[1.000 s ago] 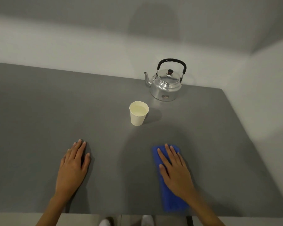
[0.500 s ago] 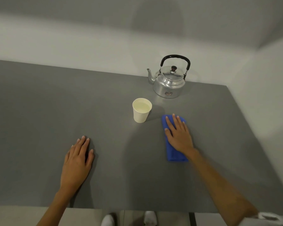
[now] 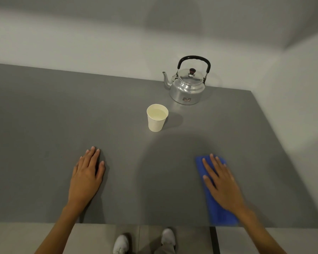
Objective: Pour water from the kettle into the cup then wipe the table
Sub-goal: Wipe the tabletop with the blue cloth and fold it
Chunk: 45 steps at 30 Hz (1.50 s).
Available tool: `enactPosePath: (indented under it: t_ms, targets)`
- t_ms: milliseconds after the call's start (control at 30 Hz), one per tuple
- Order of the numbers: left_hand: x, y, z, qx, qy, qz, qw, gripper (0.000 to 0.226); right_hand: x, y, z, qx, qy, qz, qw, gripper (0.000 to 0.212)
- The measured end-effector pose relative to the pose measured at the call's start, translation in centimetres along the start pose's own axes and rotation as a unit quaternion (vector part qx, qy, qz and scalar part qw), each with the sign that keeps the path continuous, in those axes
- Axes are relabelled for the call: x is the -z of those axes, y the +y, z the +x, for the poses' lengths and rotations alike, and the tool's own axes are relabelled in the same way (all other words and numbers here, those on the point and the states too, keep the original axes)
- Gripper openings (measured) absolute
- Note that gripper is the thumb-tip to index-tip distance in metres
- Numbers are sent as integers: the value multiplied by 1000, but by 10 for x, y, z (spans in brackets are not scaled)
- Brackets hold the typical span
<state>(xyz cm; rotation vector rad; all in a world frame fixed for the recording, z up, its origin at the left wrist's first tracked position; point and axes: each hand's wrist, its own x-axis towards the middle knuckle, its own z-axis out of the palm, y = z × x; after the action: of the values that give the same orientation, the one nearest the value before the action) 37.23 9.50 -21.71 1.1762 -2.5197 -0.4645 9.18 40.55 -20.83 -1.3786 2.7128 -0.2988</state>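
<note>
A silver kettle (image 3: 187,88) with a black handle stands upright at the back of the grey table (image 3: 44,116), spout to the left. In front of it a white paper cup (image 3: 156,119) holds water. My right hand (image 3: 221,182) lies flat, fingers spread, pressing on a folded blue cloth (image 3: 218,211) near the table's front right edge; the cloth is motion-blurred and partly hidden under the hand. My left hand (image 3: 85,177) rests flat on the bare table at the front left, holding nothing.
The table meets white walls at the back and on the right. Its front edge runs just under my wrists, with the floor and my white shoes (image 3: 121,243) below it. A dark shadow covers the table between my hands.
My right hand slid the blue cloth away toward the cup, then pulled it back to the front right edge. My left hand stayed flat in place.
</note>
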Motion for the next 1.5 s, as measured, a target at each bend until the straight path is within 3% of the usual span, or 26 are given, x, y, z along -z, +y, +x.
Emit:
enactPosePath:
  t_ms: [133, 267, 500, 667, 833, 1000, 1200, 1267, 1367, 1433, 1500]
  targets:
    - [-1, -1, 0, 0, 0, 1, 1000, 47, -2, 10, 50, -61, 29, -1, 998, 57]
    - [-1, -2, 0, -2, 2, 3, 1000, 46, -17, -32, 83, -68, 14, -9, 998, 56]
    - [0, -3, -1, -10, -5, 0, 1000, 47, -38, -148, 35, 87, -22, 9, 996, 57]
    - [2, -4, -1, -10, -8, -2, 1000, 47, -27, -109, -35, 134, -50, 7, 990, 53]
    - [2, -2, -1, -10, -5, -13, 1000, 46, -10, -63, 2, 41, -34, 11, 999, 50]
    - [4, -2, -1, -7, -1, -30, 1000, 46, -32, -115, 74, -37, 10, -4, 999, 53]
    - [12, 5, 2, 23, -22, -60, 998, 45, -54, -214, 86, 32, -4, 36, 999, 53]
    - [16, 18, 2, 38, -10, -60, 997, 42, -53, -226, 78, 80, -34, 100, 991, 50]
    - [12, 60, -8, -31, 11, -64, 997, 41, -40, -199, 62, 65, -13, 197, 978, 49]
    - [-2, 91, -16, -82, -34, -51, 995, 46, -33, -164, 51, 3, 10, 145, 989, 52]
    - [-23, 113, -15, -65, -110, 6, 992, 58, -28, -135, 43, -29, -18, 84, 996, 53]
